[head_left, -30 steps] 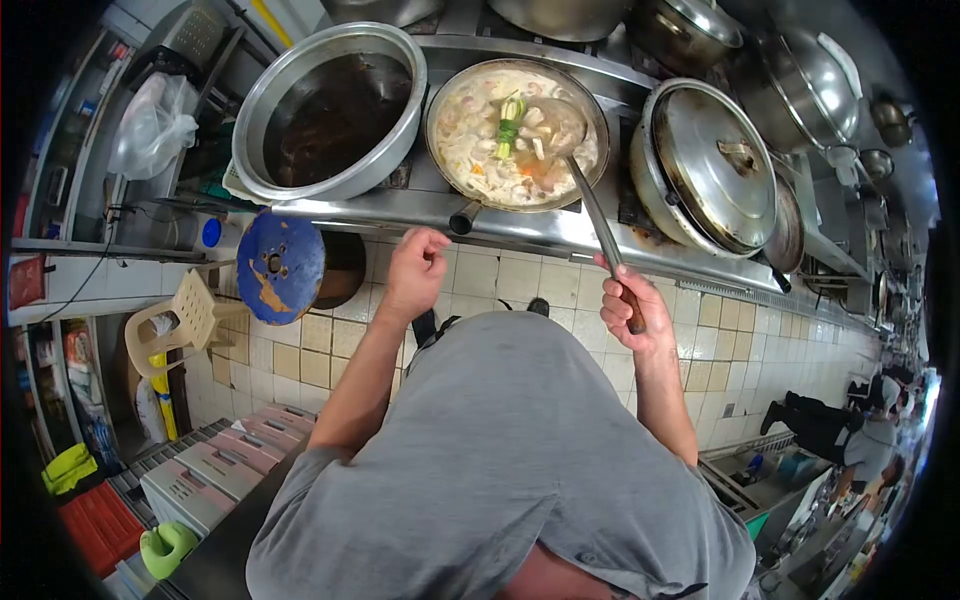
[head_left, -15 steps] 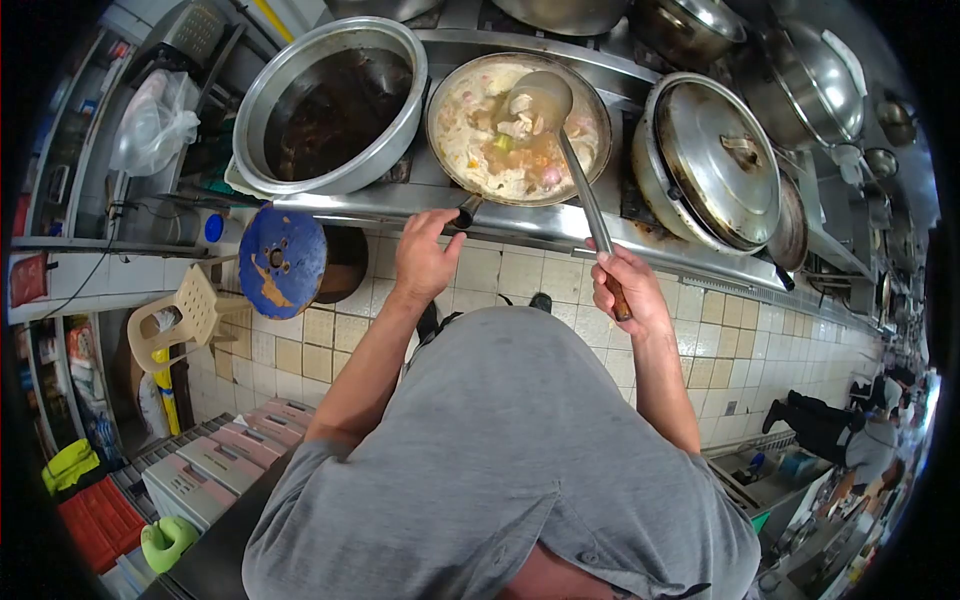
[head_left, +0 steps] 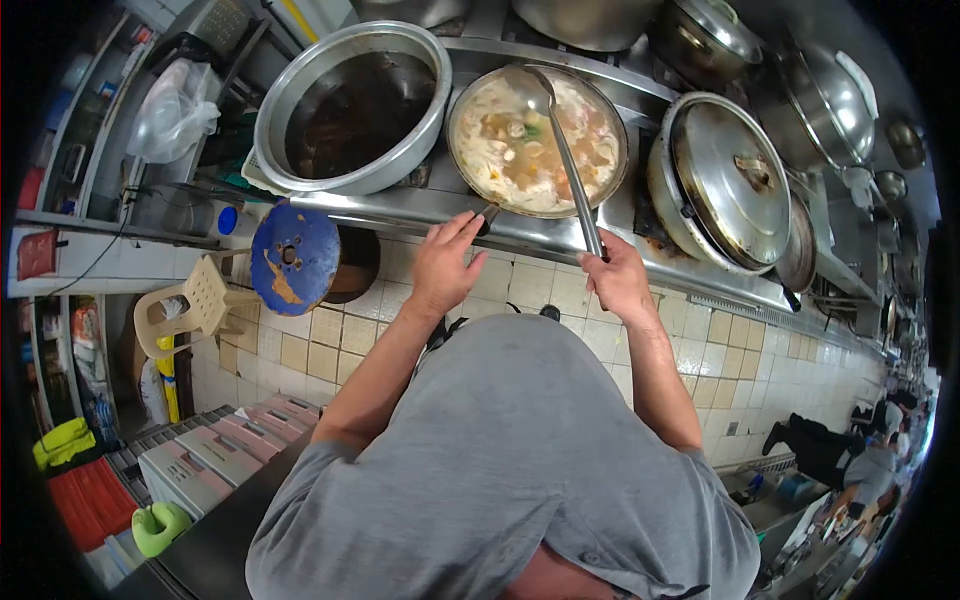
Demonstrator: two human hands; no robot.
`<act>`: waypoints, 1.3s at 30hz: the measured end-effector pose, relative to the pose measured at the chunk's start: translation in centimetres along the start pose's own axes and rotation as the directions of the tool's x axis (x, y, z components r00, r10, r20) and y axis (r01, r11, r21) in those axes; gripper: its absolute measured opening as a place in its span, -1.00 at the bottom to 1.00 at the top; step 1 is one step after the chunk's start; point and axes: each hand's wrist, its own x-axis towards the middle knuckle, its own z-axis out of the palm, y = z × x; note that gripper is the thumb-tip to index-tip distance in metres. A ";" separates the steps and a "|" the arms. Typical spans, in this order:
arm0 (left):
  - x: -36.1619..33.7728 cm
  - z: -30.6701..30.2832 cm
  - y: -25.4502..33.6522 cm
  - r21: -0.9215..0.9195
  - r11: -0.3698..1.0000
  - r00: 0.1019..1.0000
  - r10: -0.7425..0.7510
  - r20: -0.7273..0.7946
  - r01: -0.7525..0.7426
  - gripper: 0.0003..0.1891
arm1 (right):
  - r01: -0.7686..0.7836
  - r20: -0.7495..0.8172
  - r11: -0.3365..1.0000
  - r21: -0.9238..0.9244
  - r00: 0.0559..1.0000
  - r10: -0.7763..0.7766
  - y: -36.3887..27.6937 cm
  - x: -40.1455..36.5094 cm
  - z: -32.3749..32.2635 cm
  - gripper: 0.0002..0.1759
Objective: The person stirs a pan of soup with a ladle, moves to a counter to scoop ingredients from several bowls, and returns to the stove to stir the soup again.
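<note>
Head view: steel stove counter (head_left: 400,208), soup pan (head_left: 470,175) on it (tiled floor (head_left: 700,335) below)

The grip end of the ladle (head_left: 566,150) is hidden inside the closed right hand (head_left: 618,280), at 1 o'clock from the picture's centre. Whether the spread fingers of the left hand (head_left: 445,265) touch the wok handle (head_left: 487,214) at 12 o'clock cannot be told. Further up, a pot (head_left: 585,15) is cut off by the upper edge. The legs are concealed by the grey shirt (head_left: 500,450), and only a shoe tip (head_left: 548,312) is seen. At 4 o'clock a co-worker (head_left: 850,455) is rendered too small and blurred for the hands to be made out. The corners are lost to the black lens border.
</note>
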 end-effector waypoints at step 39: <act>-0.2 -0.4 0.0 0.090 0.996 0.979 -0.019 0.205 0.000 -0.21 | 0.070 -0.067 0.578 -0.813 0.975 -0.212 7.2 -5.0 -5.3 -0.26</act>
